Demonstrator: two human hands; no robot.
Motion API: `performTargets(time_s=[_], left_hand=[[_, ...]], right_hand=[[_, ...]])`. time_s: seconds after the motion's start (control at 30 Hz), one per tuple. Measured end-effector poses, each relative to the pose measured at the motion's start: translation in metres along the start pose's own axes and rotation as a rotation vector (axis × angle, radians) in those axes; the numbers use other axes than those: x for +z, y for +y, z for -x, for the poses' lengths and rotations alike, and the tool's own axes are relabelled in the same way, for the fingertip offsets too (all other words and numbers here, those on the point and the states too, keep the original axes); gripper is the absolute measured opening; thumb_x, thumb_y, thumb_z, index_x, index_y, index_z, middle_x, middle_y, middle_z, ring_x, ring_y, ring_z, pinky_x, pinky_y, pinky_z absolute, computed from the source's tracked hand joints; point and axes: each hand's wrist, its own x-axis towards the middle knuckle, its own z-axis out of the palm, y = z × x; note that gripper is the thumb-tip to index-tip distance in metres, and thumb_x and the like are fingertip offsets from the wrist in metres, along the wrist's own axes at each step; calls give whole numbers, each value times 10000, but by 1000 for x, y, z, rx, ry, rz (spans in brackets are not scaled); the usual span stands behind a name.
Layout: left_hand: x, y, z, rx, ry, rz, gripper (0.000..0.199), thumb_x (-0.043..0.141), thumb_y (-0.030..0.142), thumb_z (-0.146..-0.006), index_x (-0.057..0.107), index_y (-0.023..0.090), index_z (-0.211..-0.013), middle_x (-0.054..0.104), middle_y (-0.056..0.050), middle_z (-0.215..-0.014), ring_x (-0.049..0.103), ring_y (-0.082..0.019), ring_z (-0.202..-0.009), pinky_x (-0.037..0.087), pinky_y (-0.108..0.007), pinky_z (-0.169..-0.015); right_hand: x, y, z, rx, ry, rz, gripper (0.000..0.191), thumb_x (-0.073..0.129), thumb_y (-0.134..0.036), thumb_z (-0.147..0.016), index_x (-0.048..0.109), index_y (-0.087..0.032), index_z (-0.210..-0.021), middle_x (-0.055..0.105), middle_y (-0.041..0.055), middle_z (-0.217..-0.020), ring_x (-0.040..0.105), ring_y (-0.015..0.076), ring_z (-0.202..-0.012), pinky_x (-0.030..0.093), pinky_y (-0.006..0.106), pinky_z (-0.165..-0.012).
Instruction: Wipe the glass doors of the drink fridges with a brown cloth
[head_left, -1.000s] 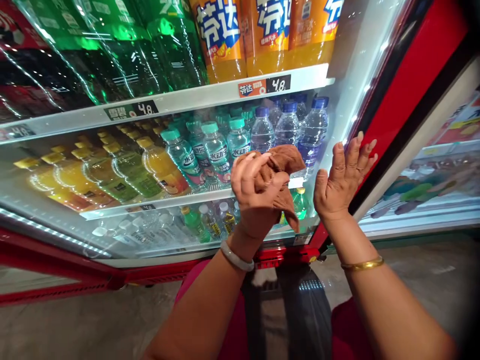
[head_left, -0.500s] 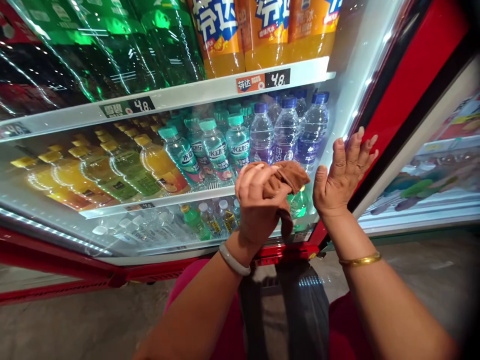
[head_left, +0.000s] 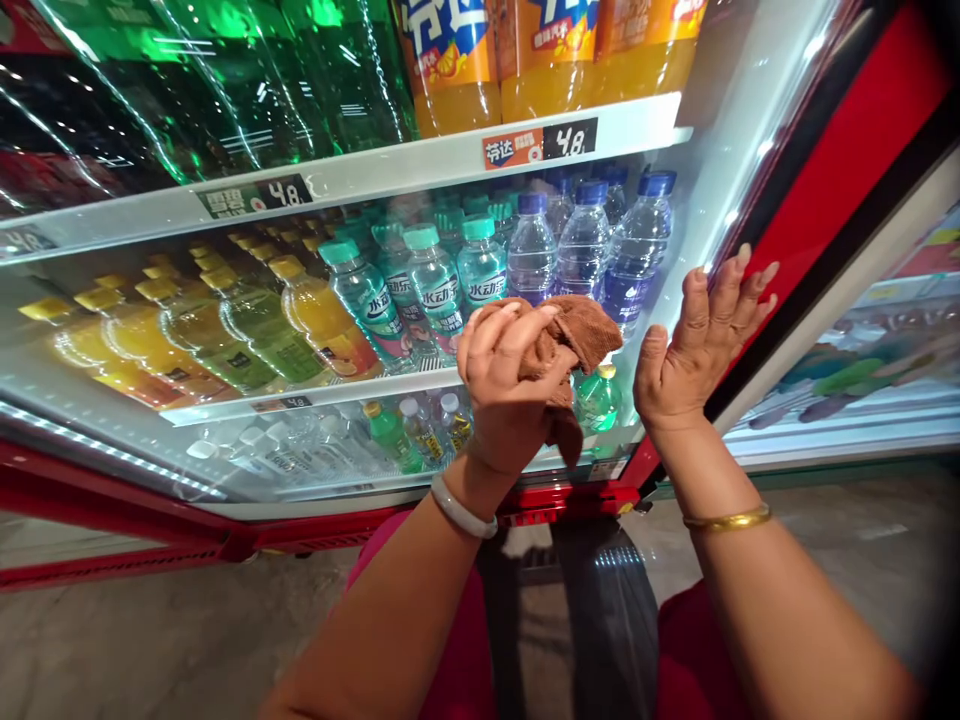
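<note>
My left hand point(head_left: 506, 385), with a pale bangle at the wrist, has its fingers wrapped round a crumpled brown cloth point(head_left: 589, 335). It is in front of the glass door of a lit drinks fridge point(head_left: 270, 512), and one end of the cloth hangs down below the palm. To the right, my right hand point(head_left: 686, 365) has its fingers stretched out at the red door frame point(head_left: 832, 165). I cannot tell how firmly its palm rests there. Behind the cloth stand blue-capped water bottles point(head_left: 589, 245) and teal-capped bottles point(head_left: 431, 285), partly covered by my left hand.
Yellow-capped juice bottles point(head_left: 319, 315) fill the middle shelf's left side. Above are big green bottles point(head_left: 352, 90) and orange soda bottles point(head_left: 457, 95) behind a price-tagged shelf edge point(head_left: 397, 160). Small bottles point(head_left: 390, 435) stand lowest. Another glass-fronted case point(head_left: 862, 370) is at right.
My left hand and the cloth have slid a little to the left across the bottles. My right hand keeps its place at the frame, while the whole view has shifted slightly.
</note>
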Motion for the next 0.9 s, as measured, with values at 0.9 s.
performTargets(time_s=[0.9], left_hand=[[-13,-11,-18,-127,154,-104,206,691,251,-906,670,304,-1103,591,-22,-1384,471,-254,-1396,364,-524,-1221]], right_hand=[[16,-51,15,-165,-36,-26,669,380,-396,-1015,134,-410,-1637,204,32,-1731,57,302,-1626,30,746,-1244]])
